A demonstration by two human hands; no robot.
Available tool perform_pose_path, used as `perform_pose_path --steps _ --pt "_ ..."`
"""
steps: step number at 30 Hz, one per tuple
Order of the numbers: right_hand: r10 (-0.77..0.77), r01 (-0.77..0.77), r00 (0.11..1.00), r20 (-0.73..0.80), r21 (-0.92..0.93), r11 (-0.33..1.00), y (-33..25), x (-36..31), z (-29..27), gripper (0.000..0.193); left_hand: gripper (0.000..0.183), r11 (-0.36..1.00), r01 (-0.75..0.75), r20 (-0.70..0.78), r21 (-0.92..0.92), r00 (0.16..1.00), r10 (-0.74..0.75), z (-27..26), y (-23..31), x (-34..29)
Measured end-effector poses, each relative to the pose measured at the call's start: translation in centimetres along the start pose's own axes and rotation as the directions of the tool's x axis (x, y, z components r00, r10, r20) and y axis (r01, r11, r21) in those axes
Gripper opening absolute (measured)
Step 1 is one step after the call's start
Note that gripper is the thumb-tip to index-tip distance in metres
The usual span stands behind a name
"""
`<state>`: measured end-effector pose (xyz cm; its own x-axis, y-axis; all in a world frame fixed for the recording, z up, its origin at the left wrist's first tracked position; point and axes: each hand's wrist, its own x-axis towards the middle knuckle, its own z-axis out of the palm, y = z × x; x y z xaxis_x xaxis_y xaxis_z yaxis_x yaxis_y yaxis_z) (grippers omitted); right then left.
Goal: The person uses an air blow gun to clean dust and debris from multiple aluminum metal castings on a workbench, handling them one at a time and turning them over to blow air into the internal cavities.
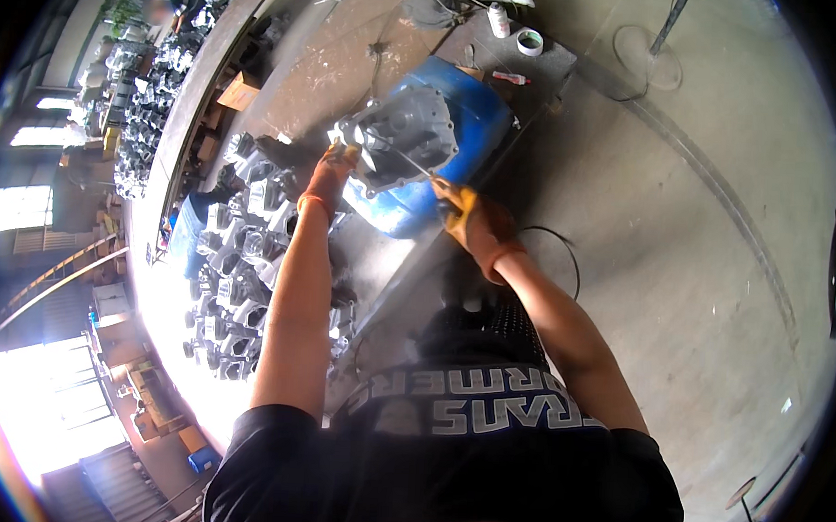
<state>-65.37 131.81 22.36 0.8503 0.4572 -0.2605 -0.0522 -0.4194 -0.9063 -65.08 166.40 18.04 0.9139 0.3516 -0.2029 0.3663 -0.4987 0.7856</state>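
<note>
A grey cast-metal housing (422,121) with a bolt-holed flange lies tilted, open side up, on a blue plastic drum (492,110). My left hand (328,177), in an orange work glove, is closed on the housing's left end. My right hand (476,224), in an orange and yellow glove, is wrapped around a thin rod-shaped tool. Its slender metal shaft (408,158) reaches from my fingers over the housing toward its left end. The tool's handle is hidden in my fist, so its exact kind does not show. A black hose or cable (575,259) curves beside my right wrist.
Several grey castings (240,286) crowd the floor at left. Beyond the drum, a dark board (549,69) carries a white bottle (498,20), a tape roll (530,43) and a red tube (512,78). A cardboard box (240,92) sits by the long bench. A dark pole (669,25) stands at far right.
</note>
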Motion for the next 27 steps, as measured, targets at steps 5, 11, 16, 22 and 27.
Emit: perform_pose_path --steps 5,11,16,22,27 --pt "-0.173 0.176 0.983 -0.054 0.059 0.983 0.3 -5.4 -5.0 0.022 0.016 0.984 -0.072 -0.075 -0.165 0.995 0.060 0.1 -0.4 -0.2" --pt "0.066 -0.051 0.997 0.040 -0.302 0.952 1.4 -2.6 -1.1 0.029 0.033 0.981 -0.020 -0.049 -0.193 0.999 0.010 0.8 2.2 -1.8" --pt "-0.111 0.105 0.994 -0.013 -0.234 0.967 -0.5 -4.9 -5.1 0.029 0.030 0.983 -0.018 -0.079 -0.181 0.997 0.004 1.0 1.8 -1.6" --pt "-0.179 0.152 0.983 -0.035 -0.390 0.908 -1.5 -1.2 -4.5 0.025 0.052 0.997 0.083 -0.071 -0.011 0.994 -0.083 0.5 1.7 -0.9" --pt "-0.080 0.110 0.991 0.105 -0.329 0.938 0.2 -4.9 -7.9 0.026 0.061 0.995 0.038 -0.007 -0.095 0.999 -0.039 0.7 1.4 -1.0"
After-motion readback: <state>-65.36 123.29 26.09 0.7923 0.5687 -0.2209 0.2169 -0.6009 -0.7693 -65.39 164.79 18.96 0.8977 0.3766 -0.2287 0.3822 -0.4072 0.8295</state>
